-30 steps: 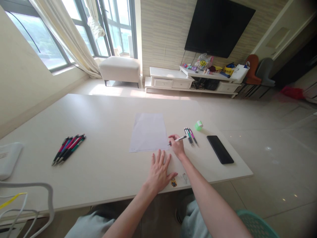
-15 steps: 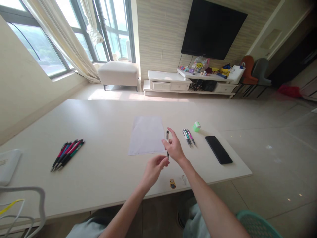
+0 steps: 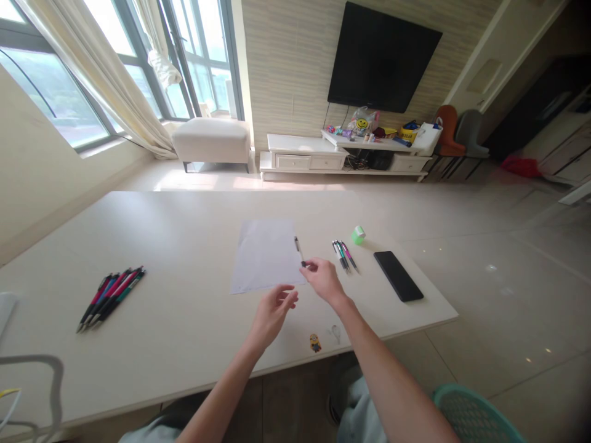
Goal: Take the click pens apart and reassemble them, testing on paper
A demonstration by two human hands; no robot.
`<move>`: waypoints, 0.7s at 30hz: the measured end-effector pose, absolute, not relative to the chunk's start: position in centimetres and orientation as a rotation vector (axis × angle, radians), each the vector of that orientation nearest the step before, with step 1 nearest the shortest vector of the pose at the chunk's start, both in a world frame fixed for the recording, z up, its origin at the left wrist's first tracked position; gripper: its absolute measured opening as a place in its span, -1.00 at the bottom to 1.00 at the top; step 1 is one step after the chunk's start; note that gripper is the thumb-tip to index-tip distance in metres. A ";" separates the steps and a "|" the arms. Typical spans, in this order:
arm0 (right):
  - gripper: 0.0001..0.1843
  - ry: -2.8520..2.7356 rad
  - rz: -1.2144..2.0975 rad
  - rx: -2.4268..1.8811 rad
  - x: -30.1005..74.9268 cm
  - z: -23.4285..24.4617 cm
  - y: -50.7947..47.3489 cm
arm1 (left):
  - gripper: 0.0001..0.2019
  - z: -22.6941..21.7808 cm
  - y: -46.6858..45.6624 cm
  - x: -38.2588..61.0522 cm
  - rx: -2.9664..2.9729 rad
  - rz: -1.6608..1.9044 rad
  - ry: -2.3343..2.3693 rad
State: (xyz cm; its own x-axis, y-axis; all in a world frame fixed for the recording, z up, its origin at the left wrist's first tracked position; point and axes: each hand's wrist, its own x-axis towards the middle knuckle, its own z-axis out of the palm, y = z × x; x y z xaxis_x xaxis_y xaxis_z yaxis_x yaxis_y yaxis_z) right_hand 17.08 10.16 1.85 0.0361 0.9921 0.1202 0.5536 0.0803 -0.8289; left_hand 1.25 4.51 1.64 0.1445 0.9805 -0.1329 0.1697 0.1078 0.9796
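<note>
One pen (image 3: 299,251) pinched in right hand (image 3: 324,280); left hand (image 3: 272,317) empty, curled; paper sheet (image 3: 263,258) beside, pen cluster (image 3: 342,255) right.

Strong daylight pours through the tall windows (image 3: 198,55) on the left, bleaching the view outside and leaving a pale glare on the floor (image 3: 203,181). The table (image 3: 184,227) is evenly lit with soft, faint shadows, while the wide lens curves the room's edges.
</note>
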 end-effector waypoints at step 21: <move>-0.68 -1.729 0.111 -2.066 24.0 -1.7 12.3 | -0.91 5.6 3.4 -17.5 1.489 1.008 2.094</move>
